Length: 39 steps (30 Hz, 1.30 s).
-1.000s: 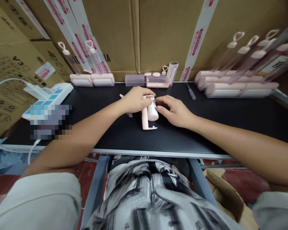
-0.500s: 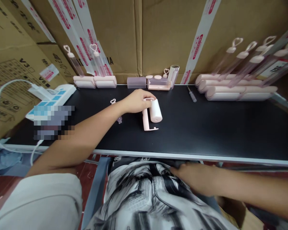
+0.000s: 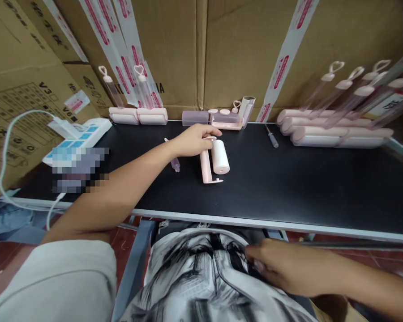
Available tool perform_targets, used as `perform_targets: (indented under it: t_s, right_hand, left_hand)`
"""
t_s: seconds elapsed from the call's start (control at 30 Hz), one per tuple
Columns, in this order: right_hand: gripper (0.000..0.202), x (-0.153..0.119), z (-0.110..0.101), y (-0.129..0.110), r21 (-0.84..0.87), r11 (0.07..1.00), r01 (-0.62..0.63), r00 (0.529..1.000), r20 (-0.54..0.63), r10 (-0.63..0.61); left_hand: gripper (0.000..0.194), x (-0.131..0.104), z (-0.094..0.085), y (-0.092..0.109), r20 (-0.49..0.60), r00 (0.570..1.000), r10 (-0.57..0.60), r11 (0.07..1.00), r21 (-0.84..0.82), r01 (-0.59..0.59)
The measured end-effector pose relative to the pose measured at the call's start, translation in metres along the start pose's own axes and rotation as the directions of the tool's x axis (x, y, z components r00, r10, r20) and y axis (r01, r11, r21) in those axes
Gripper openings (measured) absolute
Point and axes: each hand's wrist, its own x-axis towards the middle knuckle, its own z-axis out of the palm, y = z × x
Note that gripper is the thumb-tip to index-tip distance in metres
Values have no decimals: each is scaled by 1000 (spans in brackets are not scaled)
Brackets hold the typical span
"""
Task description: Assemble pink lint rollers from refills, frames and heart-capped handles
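My left hand reaches over the black table. Its thumb and forefinger are closed around the upper end of a pale pink roller holder, a bracket with an arm at each end. A white roll with a pale pink end lies just right of the bracket, apart from it. Partly behind my forearm lies a small purple tube-like piece. Down at my lap, my right hand is closed against the patterned black-and-white shirt; whether anything is in its curled fingers is hidden.
Along the back stand pink rollers with clear handles at left and right. Between them are a purple block and further roller parts. A screwdriver lies at right, a power strip at left. Cardboard boxes wall the back.
The left forefinger has lifted off the white roll, while the thumb stays at the bracket. My right hand has shifted a little right, its fingers curling more. The view has shifted slightly.
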Motion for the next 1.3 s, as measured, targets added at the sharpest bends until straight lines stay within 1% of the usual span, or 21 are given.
perform_targets:
  t_s: [0.03, 0.07, 0.13, 0.17, 0.2, 0.23, 0.27, 0.3, 0.33, 0.37, 0.4, 0.5, 0.6, 0.67, 0.77, 0.87, 1.0, 1.07, 1.17, 1.23, 1.3]
  right_hand:
    - [19, -13, -15, -10, 112, 994, 6, 997, 74, -14]
    - [15, -22, -32, -19, 199, 980, 21, 995, 88, -39]
    - [5, -28, -67, -27, 246, 964, 103, 995, -40, -96]
    - [14, -23, -86, -26, 211, 965, 156, 975, -188, -117]
    - [22, -13, -105, -22, 149, 970, 192, 918, -377, -124]
    - [28, 0, -124, -15, 74, 977, 202, 816, -564, -126]
    - [32, 17, -143, -6, 10, 984, 180, 693, -711, -119]
    - [34, 36, -161, 4, -36, 991, 129, 573, -813, -104]
    - [35, 56, -177, 13, -50, 996, 74, 475, -876, -80]
    - [35, 75, -192, 22, -60, 997, 40, 412, -908, -71]
    - [34, 92, -203, 28, -62, 998, 21, 393, -917, -65]
    - [32, 127, -218, 35, 10, 998, 56, 488, -873, -18]
    - [27, 138, -211, 30, 149, 981, 126, 592, -805, 46]
    - [22, 136, -203, 25, 247, 955, 163, 634, -768, 90]
    - [21, 130, -196, 20, 327, 929, 174, 665, -734, 134]
    - [28, 121, -194, 19, 298, 942, 156, 708, -699, 104]
    - [31, 109, -197, 19, 78, 986, 150, 798, -598, -74]
    - [36, 105, -197, 19, -54, 987, 154, 817, -555, -157]
    - [40, 102, -195, 20, -219, 964, 152, 808, -534, -249]
    - [40, 102, -192, 20, -276, 951, 138, 796, -541, -273]
    - [40, 102, -189, 19, -275, 949, 153, 759, -582, -292]
  left_hand:
    - [48, 1, -1, -1, -7, 1000, -12, 1000, -11, 12]
    - [47, 1, -2, -2, -11, 1000, -26, 1000, -14, 26]
    - [45, 2, -4, -3, -22, 998, -51, 999, 7, 51]
    - [44, 2, -5, -3, -26, 998, -59, 998, 27, 60]
    - [44, 1, -6, -2, -30, 998, -64, 997, 50, 65]
    - [44, 0, -6, -1, -35, 997, -63, 995, 73, 66]
    - [43, -1, -6, 1, -37, 998, -58, 994, 91, 61]
    - [40, -3, -6, 3, -35, 998, -50, 993, 107, 53]
    - [37, -5, -6, 6, -26, 999, -42, 992, 119, 45]
    - [34, -6, -6, 10, -14, 999, -36, 991, 127, 38]
    - [33, -8, -5, 13, 2, 999, -35, 991, 129, 34]
    - [46, -12, -1, 23, 59, 997, -50, 993, 112, 43]
    - [56, -12, 6, 29, 121, 990, -68, 989, 140, 51]
    - [59, -10, 10, 31, 158, 983, -92, 982, 177, 64]
    - [61, -6, 16, 30, 179, 975, -132, 974, 204, 95]
    - [59, -2, 19, 25, 148, 978, -146, 968, 226, 110]
    - [57, -1, 21, 20, 100, 981, -169, 960, 244, 140]
    - [55, -1, 20, 18, 125, 976, -178, 961, 237, 145]
    - [46, -1, 16, 14, 147, 976, -159, 963, 240, 121]
    - [38, -1, 11, 10, 119, 983, -141, 963, 247, 109]
    - [30, -2, 5, 6, 85, 989, -122, 969, 224, 100]
